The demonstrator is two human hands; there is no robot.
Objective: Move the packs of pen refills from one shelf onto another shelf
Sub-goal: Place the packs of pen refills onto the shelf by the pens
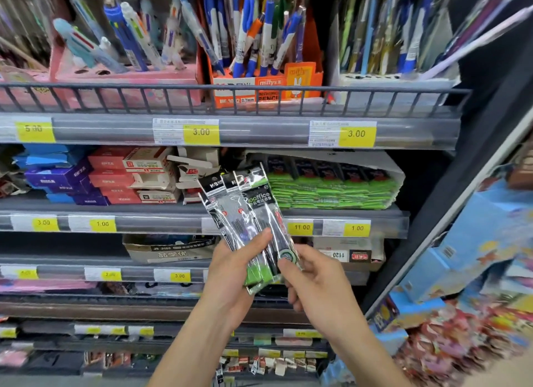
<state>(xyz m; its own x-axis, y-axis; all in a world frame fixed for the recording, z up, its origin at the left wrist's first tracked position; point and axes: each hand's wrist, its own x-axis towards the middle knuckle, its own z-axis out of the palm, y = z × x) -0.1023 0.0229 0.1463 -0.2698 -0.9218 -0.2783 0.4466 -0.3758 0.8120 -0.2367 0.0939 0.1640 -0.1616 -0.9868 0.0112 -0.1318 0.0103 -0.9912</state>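
Observation:
A fan of several clear packs of pen refills (245,207), with black headers and green bottoms, stands upright in front of the second shelf. My left hand (230,274) grips the packs at their lower end, thumb across the front. My right hand (311,280) pinches the right edge of the front pack near a round sticker. More green and black refill packs (326,184) lie stacked in a white box on the second shelf (346,213), behind and to the right of the held packs.
The top shelf (259,132) has a wire rail and boxes of upright pens (253,34). Red, purple and blue boxes (109,179) fill the second shelf's left side. A cardboard box (170,248) sits on the third shelf. Colourful goods (476,257) crowd the right.

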